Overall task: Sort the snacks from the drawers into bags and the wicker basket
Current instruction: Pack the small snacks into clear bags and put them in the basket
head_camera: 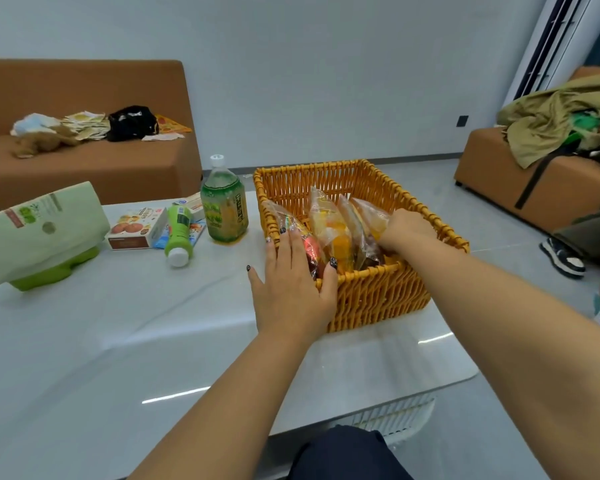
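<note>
A dark-clad knee (pixel 343 452) is seen at the near edge, below a glossy white table (pixel 84 341) on which ceiling lights are reflected. Both bare forearms are stretched forward over the tabletop toward a wicker basket (pixel 371 292), which is set on the table's right part. The left hand (pixel 291 282) is laid flat with fingers spread over the basket's near-left corner, its fingertips resting on a clear snack packet (pixel 303 237) with a red and yellow print; nothing is gripped by it. The right hand (pixel 404 228) is lowered inside the basket at its right side, with its fingers buried among the packets, so whether anything is grasped cannot be told. Several clear snack packets (pixel 333 223) with orange and yellow contents are stood on edge in a row inside the basket, between the two hands.

To the left on the table, a small green bottle (pixel 179 233) is laid on its side, beside a biscuit box (pixel 136 228) and a pale green pouch (pixel 39 226). A large green drink bottle (pixel 224 206) is stood upright just left of the basket. Beyond the table, a brown sofa (pixel 94 168) strewn with wrappers is placed at far left against a white wall, and a second brown seat (pixel 534 188) covered with an olive garment (pixel 555 112) is seen at far right on a grey floor.
</note>
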`<move>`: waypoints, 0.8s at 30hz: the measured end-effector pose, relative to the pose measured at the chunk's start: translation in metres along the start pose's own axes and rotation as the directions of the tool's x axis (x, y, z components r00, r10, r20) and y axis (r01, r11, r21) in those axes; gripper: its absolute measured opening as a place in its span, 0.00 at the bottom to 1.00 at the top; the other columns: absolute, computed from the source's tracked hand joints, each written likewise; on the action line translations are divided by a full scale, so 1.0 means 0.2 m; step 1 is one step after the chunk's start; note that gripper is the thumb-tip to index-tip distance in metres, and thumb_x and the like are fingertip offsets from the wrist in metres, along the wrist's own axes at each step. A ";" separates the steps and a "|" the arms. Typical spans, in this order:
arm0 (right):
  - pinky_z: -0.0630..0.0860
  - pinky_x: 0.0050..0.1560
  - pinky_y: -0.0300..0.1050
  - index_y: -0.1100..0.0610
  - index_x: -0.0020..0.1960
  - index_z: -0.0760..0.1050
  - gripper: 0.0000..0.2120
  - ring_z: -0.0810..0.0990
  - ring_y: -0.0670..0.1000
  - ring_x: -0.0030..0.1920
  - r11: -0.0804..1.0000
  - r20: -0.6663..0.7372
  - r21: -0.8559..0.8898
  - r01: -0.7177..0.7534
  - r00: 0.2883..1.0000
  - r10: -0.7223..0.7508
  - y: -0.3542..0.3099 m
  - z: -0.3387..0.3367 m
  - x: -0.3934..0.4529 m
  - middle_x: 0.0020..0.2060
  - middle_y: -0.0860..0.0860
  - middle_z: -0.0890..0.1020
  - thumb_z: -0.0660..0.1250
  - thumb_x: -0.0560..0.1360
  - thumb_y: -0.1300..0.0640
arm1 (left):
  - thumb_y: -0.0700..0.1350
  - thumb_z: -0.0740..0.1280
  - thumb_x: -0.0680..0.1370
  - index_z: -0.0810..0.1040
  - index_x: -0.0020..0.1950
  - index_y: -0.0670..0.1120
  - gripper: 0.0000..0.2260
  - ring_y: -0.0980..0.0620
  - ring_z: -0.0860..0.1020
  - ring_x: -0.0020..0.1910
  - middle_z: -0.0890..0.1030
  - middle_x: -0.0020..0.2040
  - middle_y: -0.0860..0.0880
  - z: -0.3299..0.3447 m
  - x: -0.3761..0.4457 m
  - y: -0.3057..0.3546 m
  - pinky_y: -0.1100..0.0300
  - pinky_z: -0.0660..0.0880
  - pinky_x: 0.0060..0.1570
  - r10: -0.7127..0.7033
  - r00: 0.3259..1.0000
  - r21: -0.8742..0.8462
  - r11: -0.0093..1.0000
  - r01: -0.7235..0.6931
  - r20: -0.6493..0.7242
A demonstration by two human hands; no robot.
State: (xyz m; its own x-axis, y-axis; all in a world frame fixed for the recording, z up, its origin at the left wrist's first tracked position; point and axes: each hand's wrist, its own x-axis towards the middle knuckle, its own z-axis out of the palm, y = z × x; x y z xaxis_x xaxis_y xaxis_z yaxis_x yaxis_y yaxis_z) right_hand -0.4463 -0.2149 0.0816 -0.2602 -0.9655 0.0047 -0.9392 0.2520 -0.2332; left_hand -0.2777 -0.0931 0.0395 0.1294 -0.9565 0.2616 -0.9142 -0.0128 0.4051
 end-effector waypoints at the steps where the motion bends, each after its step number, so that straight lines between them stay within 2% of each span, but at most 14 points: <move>1: 0.76 0.36 0.46 0.58 0.52 0.72 0.09 0.78 0.55 0.42 1.000 -0.008 -0.005 -0.003 1.000 0.003 -0.01 0.01 0.00 0.44 0.55 0.78 0.68 0.73 0.59 | 0.63 0.49 0.81 0.41 0.81 0.49 0.34 0.47 0.44 0.80 0.45 0.81 0.50 0.00 0.00 0.00 0.39 0.47 0.75 -0.001 1.000 0.005 1.000 0.000 0.008; 4: 0.76 0.38 0.46 0.59 0.53 0.72 0.10 0.77 0.54 0.43 0.999 0.017 0.027 -0.036 0.999 0.036 -0.05 0.03 0.00 0.45 0.55 0.77 0.69 0.74 0.58 | 0.63 0.49 0.81 0.41 0.81 0.49 0.34 0.48 0.43 0.80 0.45 0.81 0.50 -0.01 0.00 0.00 0.39 0.48 0.75 -0.006 1.000 0.003 1.000 0.006 0.026; 6: 0.78 0.41 0.45 0.62 0.55 0.72 0.14 0.77 0.54 0.42 0.988 0.082 0.130 -0.082 0.994 0.072 -0.06 0.03 0.00 0.45 0.55 0.77 0.70 0.74 0.56 | 0.62 0.50 0.81 0.41 0.81 0.49 0.34 0.48 0.43 0.80 0.45 0.81 0.51 -0.01 0.00 0.01 0.40 0.50 0.76 -0.007 0.999 -0.015 1.000 0.008 0.038; 9: 0.73 0.33 0.43 0.66 0.65 0.68 0.22 0.75 0.54 0.38 0.945 0.202 0.291 -0.151 0.975 0.093 -0.06 0.01 -0.01 0.48 0.57 0.75 0.68 0.76 0.56 | 0.62 0.51 0.81 0.42 0.81 0.49 0.33 0.48 0.43 0.80 0.45 0.81 0.50 -0.03 0.00 0.01 0.41 0.54 0.76 -0.012 0.999 -0.048 0.999 0.014 0.042; 10: 0.75 0.36 0.44 0.66 0.68 0.65 0.24 0.77 0.57 0.43 0.923 0.243 0.344 -0.170 0.966 0.088 -0.05 -0.01 -0.01 0.53 0.59 0.75 0.67 0.77 0.56 | 0.62 0.51 0.81 0.42 0.81 0.49 0.33 0.48 0.43 0.80 0.46 0.81 0.50 -0.03 0.00 0.01 0.41 0.55 0.76 -0.013 0.999 -0.056 0.998 0.015 0.040; 11: 0.77 0.42 0.48 0.66 0.70 0.63 0.26 0.78 0.61 0.51 0.908 0.282 0.378 -0.180 0.957 0.072 -0.05 -0.02 -0.01 0.60 0.61 0.74 0.66 0.78 0.55 | 0.62 0.51 0.81 0.42 0.81 0.49 0.34 0.49 0.43 0.80 0.46 0.81 0.51 -0.03 0.00 0.01 0.42 0.56 0.76 -0.016 0.999 -0.062 0.998 0.018 0.038; 12: 0.77 0.51 0.53 0.65 0.72 0.61 0.28 0.75 0.63 0.60 0.897 0.320 0.402 -0.185 0.946 0.052 -0.04 -0.03 0.00 0.66 0.62 0.71 0.65 0.78 0.54 | 0.62 0.51 0.81 0.43 0.81 0.49 0.34 0.49 0.43 0.80 0.46 0.81 0.51 -0.02 0.00 0.01 0.42 0.57 0.75 -0.020 0.999 -0.066 0.998 0.023 0.038; 14: 0.70 0.64 0.61 0.61 0.76 0.57 0.28 0.66 0.65 0.70 0.854 0.383 0.488 -0.178 0.923 -0.026 -0.03 -0.06 -0.02 0.74 0.62 0.63 0.62 0.80 0.54 | 0.62 0.51 0.81 0.43 0.81 0.48 0.34 0.49 0.43 0.80 0.46 0.81 0.51 -0.02 0.00 0.01 0.42 0.58 0.75 -0.028 0.999 -0.073 0.997 0.031 0.040; 16: 0.62 0.70 0.64 0.54 0.77 0.57 0.28 0.61 0.64 0.73 0.754 0.388 0.631 -0.181 0.916 -0.105 -0.04 -0.07 -0.03 0.76 0.60 0.59 0.59 0.80 0.50 | 0.63 0.51 0.81 0.43 0.81 0.48 0.34 0.50 0.43 0.80 0.46 0.81 0.51 -0.01 0.01 0.01 0.44 0.60 0.74 -0.030 0.999 -0.080 0.996 0.033 0.040; 18: 0.59 0.72 0.64 0.51 0.77 0.57 0.28 0.61 0.62 0.73 0.686 0.364 0.705 -0.178 0.921 -0.136 -0.05 -0.07 -0.06 0.76 0.58 0.60 0.55 0.80 0.43 | 0.63 0.51 0.81 0.43 0.81 0.48 0.35 0.50 0.42 0.80 0.46 0.81 0.51 -0.01 0.01 0.01 0.45 0.62 0.73 -0.032 0.999 -0.084 0.996 0.035 0.036; 21: 0.54 0.73 0.63 0.49 0.79 0.49 0.31 0.54 0.62 0.76 0.723 0.362 0.677 -0.139 0.918 -0.162 -0.10 -0.06 -0.08 0.78 0.57 0.53 0.45 0.81 0.36 | 0.62 0.52 0.81 0.42 0.81 0.48 0.34 0.50 0.41 0.80 0.46 0.81 0.51 0.00 0.02 0.01 0.46 0.63 0.72 -0.032 0.998 -0.087 0.996 0.036 0.046; 24: 0.52 0.73 0.63 0.48 0.79 0.46 0.30 0.52 0.63 0.77 0.775 0.383 0.626 -0.089 0.900 -0.206 -0.12 -0.05 -0.12 0.78 0.59 0.51 0.39 0.81 0.37 | 0.61 0.52 0.81 0.42 0.81 0.48 0.34 0.49 0.40 0.79 0.45 0.81 0.51 -0.01 0.02 0.02 0.47 0.61 0.73 -0.013 0.997 -0.099 0.995 0.019 0.071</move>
State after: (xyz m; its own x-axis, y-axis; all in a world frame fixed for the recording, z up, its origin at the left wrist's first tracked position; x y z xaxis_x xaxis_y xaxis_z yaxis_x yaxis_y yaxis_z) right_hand -0.4196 -0.1975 0.0978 0.0451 -0.9463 -0.3203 -0.5641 0.2405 -0.7899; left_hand -0.2794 -0.0962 0.0440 0.1132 -0.9745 0.1936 -0.8692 -0.0027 0.4944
